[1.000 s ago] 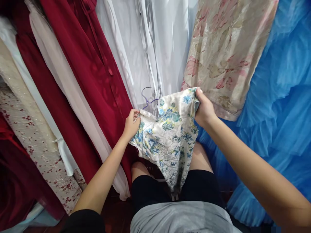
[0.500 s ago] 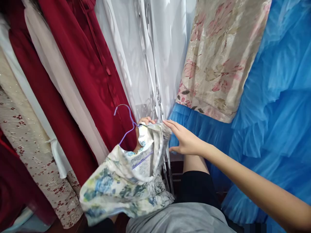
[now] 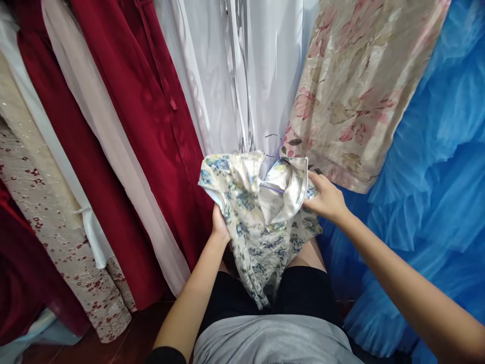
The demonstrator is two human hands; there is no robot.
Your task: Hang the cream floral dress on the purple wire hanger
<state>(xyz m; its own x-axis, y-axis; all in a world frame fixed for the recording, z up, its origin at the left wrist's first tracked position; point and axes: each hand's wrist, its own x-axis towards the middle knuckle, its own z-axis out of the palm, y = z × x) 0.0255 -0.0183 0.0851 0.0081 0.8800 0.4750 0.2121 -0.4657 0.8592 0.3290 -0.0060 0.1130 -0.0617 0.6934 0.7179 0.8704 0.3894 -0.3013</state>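
A cream garment with blue and green flowers, a blouse or short dress, is spread out in front of my body. Inside its neckline shows the bar of a thin purple hanger, whose hook sticks up above the collar. My left hand grips the garment by its left side below the sleeve, the fingers hidden behind the cloth. At the opposite shoulder, my right hand pinches the edge beside the collar. The garment's lower part hangs over my lap in loose folds.
Long dark red dresses and a pale pink one hang on the left. White fabric with ribbons hangs ahead. A pink-flowered beige garment and blue ruffled tulle are at the right. Dark tiled floor shows below.
The garment has turned and moved up and right, its hanger hook with it. My left hand has come from behind the collar to the left side; my right hand has closed on the right shoulder.
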